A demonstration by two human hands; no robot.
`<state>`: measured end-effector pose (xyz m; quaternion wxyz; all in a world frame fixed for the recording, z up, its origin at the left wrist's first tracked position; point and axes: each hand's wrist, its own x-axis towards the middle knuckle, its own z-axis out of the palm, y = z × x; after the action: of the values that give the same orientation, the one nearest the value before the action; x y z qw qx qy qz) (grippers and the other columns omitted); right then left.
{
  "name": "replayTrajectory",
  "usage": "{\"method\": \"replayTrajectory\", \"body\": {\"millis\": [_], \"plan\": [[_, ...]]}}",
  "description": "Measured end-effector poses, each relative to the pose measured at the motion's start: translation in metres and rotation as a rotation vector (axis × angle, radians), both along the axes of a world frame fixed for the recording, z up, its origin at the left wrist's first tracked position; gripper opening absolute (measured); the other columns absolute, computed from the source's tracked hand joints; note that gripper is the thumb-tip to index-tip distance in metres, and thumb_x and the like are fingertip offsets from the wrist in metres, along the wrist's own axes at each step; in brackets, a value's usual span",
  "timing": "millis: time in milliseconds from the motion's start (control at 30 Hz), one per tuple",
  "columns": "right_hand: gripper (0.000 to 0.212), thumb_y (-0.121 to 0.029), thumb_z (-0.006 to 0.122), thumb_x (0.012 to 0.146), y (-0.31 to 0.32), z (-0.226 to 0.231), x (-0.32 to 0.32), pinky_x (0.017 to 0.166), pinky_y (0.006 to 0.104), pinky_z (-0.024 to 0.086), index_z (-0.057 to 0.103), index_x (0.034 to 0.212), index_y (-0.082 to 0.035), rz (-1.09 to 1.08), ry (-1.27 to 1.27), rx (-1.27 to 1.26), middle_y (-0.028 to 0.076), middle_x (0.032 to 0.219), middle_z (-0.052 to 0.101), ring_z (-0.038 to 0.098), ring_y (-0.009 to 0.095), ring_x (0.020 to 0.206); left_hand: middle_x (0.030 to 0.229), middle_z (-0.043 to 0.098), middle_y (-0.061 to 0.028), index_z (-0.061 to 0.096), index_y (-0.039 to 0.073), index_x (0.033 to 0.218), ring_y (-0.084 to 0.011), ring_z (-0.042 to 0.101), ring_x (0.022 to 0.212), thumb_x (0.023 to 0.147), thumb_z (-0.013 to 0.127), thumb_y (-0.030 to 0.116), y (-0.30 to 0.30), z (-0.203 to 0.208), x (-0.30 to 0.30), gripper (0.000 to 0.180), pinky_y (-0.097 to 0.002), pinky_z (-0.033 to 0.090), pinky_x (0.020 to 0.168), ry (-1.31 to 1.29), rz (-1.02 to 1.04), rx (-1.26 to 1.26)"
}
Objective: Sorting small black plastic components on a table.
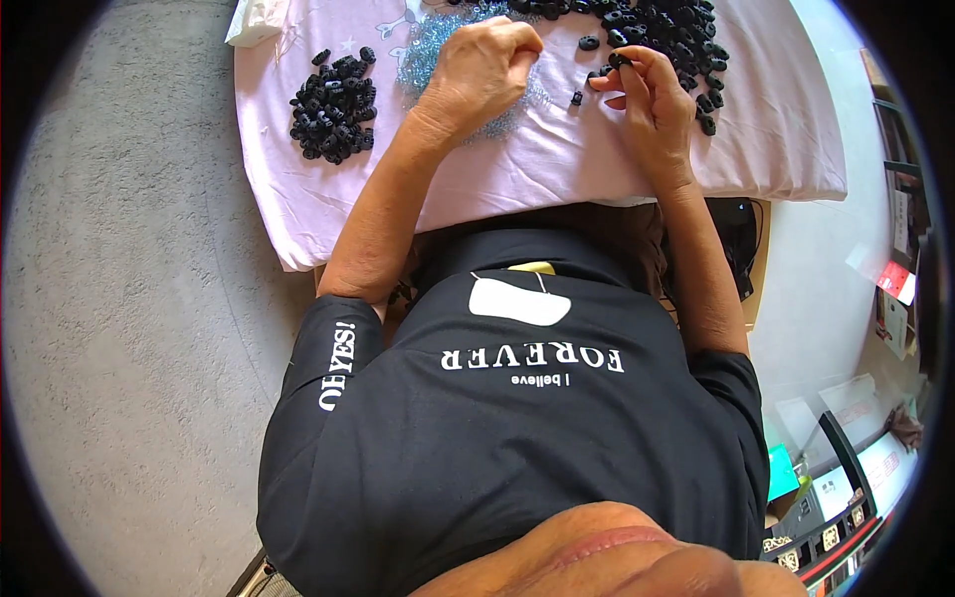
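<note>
My left hand (477, 68) is closed, its fingertips pinched together over a heap of small shiny bluish, clear pieces (423, 52). Whatever lies between those fingertips is hidden. Between thumb and fingers, my right hand (661, 107) grips a small black ribbed oval part (619, 61). Just left of this hand, a small black piece (576, 99) lies alone on the cloth. Another black oval part (589, 43) rests a little farther off, between the two hands.
A pink cloth (477, 189) covers the table. Black parts form a compact pile (333, 111) at left and a larger spread (681, 35) at far right. A white object (257, 22) stands at the far left corner. Shelved goods (900, 209) line the right side.
</note>
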<state>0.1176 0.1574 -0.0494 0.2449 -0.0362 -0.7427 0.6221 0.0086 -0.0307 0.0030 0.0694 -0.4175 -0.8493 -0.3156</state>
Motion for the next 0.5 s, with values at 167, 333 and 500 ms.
{"method": "replayTrajectory", "body": {"millis": [167,333,500], "plan": [[0.017,-0.002,0.055,0.1,-0.002,0.002,-0.001,0.068,0.0261,0.061,0.062,0.115,-0.003,-0.055,0.049,0.143,0.007,0.094,0.073,0.075,0.015,0.086,0.089,0.069,-0.0111,0.074,0.007,0.092,-0.0292,0.069,0.084,0.089,0.068,0.013,-0.002,0.002,0.006,0.009,-0.0385,0.056,0.079,0.034,0.007,-0.093],[0.017,-0.002,0.049,0.104,0.0,0.003,-0.001,0.071,0.0245,0.059,0.055,0.12,-0.001,-0.236,0.17,-0.034,0.01,0.096,0.07,0.073,0.016,0.091,0.089,0.066,-0.0103,0.071,0.005,0.093,-0.0269,0.067,0.085,0.086,0.072,0.014,-0.001,0.004,0.024,0.011,-0.0392,0.053,0.08,-0.055,-0.111,-0.267],[0.016,-0.002,0.05,0.104,0.004,0.004,0.002,0.064,0.0217,0.055,0.056,0.118,-0.002,-0.388,0.155,-0.014,0.006,0.088,0.066,0.073,0.015,0.079,0.091,0.064,-0.0111,0.069,0.007,0.096,-0.0298,0.064,0.093,0.085,0.069,0.012,-0.006,-0.003,0.022,0.013,-0.0415,0.052,0.085,0.0,-0.141,-0.3]]}}
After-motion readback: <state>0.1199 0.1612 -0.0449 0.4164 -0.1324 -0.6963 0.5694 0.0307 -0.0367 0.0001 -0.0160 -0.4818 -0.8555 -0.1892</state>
